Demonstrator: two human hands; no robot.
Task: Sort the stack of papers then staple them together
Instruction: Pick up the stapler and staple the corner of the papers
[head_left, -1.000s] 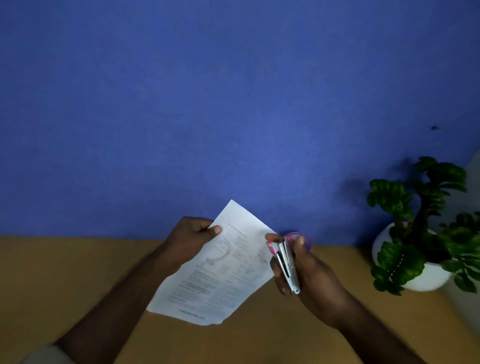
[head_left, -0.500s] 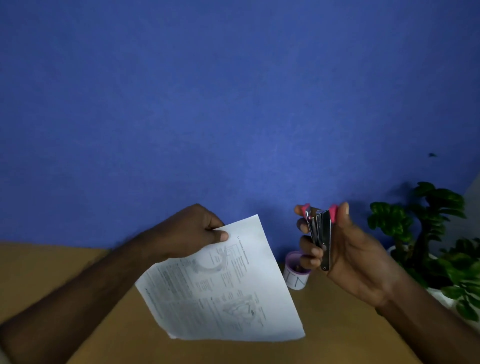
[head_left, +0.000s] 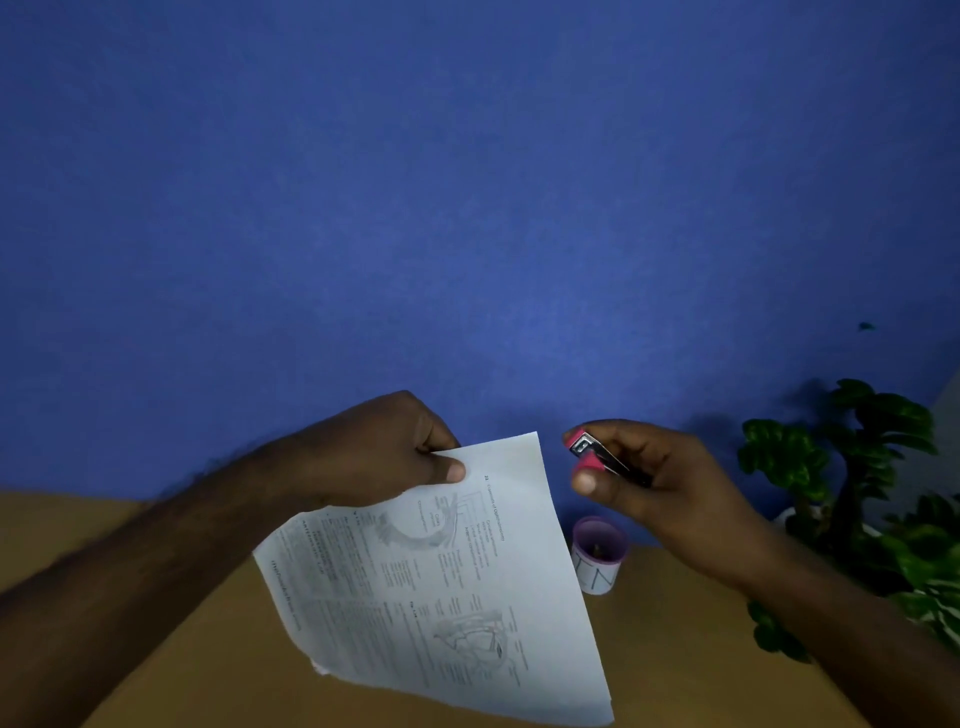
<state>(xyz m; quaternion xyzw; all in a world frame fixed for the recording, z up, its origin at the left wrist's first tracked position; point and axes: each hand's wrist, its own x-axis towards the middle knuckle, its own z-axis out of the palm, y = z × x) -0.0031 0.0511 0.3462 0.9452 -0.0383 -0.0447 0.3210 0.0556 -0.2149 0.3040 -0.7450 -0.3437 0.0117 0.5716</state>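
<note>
The left hand (head_left: 384, 457) pinches the stack of papers (head_left: 447, 587) at its upper left corner, thumb on top of the printed page, fingers curled behind. The sheets hang in the air above the wooden table (head_left: 675, 649), tilted, their printed text and diagrams facing the camera. To the right of the papers, just apart from their top edge, the right hand (head_left: 660, 483) grips a small pink and metal stapler (head_left: 597, 457), thumb under it and fingers curled over, its front end pointing toward the papers. Below the stapler, partly hidden by the papers' right edge, a small purple-rimmed cup (head_left: 600, 558) stands on the table. Farther right of the papers, beyond the right forearm, a green potted plant (head_left: 872, 499) sits against the blue wall (head_left: 467, 208).
</note>
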